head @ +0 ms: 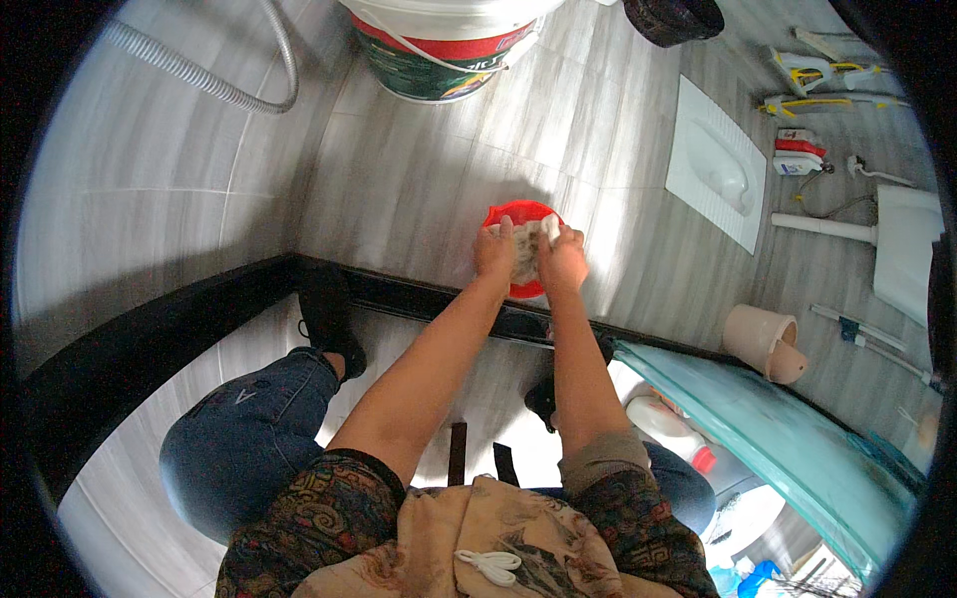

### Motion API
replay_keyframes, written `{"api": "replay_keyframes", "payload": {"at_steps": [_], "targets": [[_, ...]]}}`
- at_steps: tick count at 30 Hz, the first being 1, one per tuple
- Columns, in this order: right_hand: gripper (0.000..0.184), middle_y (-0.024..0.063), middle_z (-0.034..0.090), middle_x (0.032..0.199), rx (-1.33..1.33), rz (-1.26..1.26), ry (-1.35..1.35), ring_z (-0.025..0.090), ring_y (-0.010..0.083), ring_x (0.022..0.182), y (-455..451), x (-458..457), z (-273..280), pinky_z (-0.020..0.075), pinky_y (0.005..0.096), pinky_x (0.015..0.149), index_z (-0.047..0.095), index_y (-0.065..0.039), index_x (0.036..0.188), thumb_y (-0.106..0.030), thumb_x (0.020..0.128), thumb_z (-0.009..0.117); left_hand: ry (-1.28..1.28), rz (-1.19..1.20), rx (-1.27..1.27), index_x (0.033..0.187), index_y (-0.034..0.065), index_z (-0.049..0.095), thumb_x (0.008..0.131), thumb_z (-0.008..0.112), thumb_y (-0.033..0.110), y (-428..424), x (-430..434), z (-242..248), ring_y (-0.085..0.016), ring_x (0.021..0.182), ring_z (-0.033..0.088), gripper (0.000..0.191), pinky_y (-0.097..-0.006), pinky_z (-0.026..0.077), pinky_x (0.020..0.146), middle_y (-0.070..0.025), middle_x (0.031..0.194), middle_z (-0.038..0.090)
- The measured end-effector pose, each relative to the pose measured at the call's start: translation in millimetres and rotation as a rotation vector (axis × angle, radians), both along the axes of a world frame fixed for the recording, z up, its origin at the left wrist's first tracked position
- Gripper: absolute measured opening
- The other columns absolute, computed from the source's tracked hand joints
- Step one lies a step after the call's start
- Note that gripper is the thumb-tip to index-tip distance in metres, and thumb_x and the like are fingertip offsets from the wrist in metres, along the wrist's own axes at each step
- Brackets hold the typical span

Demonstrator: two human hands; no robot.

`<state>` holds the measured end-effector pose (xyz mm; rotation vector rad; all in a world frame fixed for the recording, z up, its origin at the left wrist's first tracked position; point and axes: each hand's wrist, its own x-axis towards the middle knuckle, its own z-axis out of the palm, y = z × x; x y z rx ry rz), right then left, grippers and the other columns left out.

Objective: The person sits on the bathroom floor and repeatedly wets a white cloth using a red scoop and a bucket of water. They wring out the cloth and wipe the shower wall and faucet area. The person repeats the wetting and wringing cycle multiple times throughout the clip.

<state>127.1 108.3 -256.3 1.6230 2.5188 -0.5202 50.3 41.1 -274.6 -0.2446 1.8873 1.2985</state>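
Observation:
A red plastic basin (525, 209) stands on the grey tiled floor just beyond a dark door sill. Inside it is a pale, dirty-looking wet cloth (528, 250), bunched up. My left hand (496, 250) grips the cloth's left side, with the thumb pointing up along it. On the other side my right hand (562, 258) has its fingers closed around a whitish end of the same cloth. Both hands are over the basin and hide much of its rim and inside.
A large paint bucket (441, 56) with a wire handle stands ahead. On the right are a squat toilet (721, 172), cleaning bottles (800, 153), a beige pail (755, 333) and a glass door (748, 418). The dark sill (404, 294) crosses before my feet. A grey hose (202, 78) hangs upper left.

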Motion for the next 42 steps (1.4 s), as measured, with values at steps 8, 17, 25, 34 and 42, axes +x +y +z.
{"api": "replay_keyframes", "payload": {"at_steps": [8,17,25,34,42], "targets": [[0.061,0.0217,0.036,0.142,-0.199,0.36,-0.133,0.035,0.0365,0.131,-29.8,11.0,-61.4,0.0402,0.0493,0.098,0.035,-0.007,0.139,-0.034,0.087,0.053,0.032,-0.329,0.077,0.137,0.0105,0.038,0.091,0.047,0.039,2.7,19.9,-53.9,-0.039,0.123,0.042,0.055,-0.0452,0.034,0.103,-0.0197,0.136,0.042],[0.041,0.0213,0.066,0.096,-0.477,0.027,0.11,0.063,0.036,0.091,16.9,-17.4,-15.3,0.0475,0.0452,0.081,0.067,-0.002,0.098,-0.039,0.08,0.059,-0.669,0.044,0.326,0.138,0.0128,0.039,0.09,0.041,0.06,-2.5,4.0,-62.2,-0.032,0.125,0.041,0.067,-0.0494,0.038,0.098,-0.0148,0.139,0.042],[0.04,0.0176,0.063,0.098,-0.178,0.174,0.235,0.061,0.0357,0.092,-72.3,-19.5,84.9,0.0482,0.0449,0.08,0.065,-0.009,0.099,-0.04,0.073,0.063,-1.102,0.023,0.79,0.109,0.004,0.052,0.087,0.051,0.056,-11.3,-17.9,-57.1,-0.03,0.091,0.062,0.056,-0.0487,0.05,0.083,-0.0165,0.099,0.062],[0.041,0.0177,0.066,0.076,0.113,-0.144,0.277,0.064,0.0382,0.073,-20.5,-38.1,46.3,0.0509,0.0478,0.068,0.067,-0.005,0.086,-0.044,0.078,0.061,-0.913,0.18,0.581,0.099,0.0102,0.059,0.092,0.049,0.036,11.9,2.9,-31.0,-0.024,0.076,0.062,0.029,-0.0382,0.051,0.07,-0.0091,0.093,0.065],[0.044,0.0223,0.061,0.103,-0.009,-0.188,-0.054,0.064,0.0391,0.083,11.7,-14.2,5.3,0.0515,0.0489,0.073,0.061,-0.005,0.106,-0.044,0.086,0.053,-0.225,0.018,0.205,0.108,0.0008,0.06,0.087,0.056,0.04,8.5,3.9,-23.8,-0.029,0.087,0.062,0.045,-0.0415,0.049,0.074,-0.0138,0.099,0.064]]}}
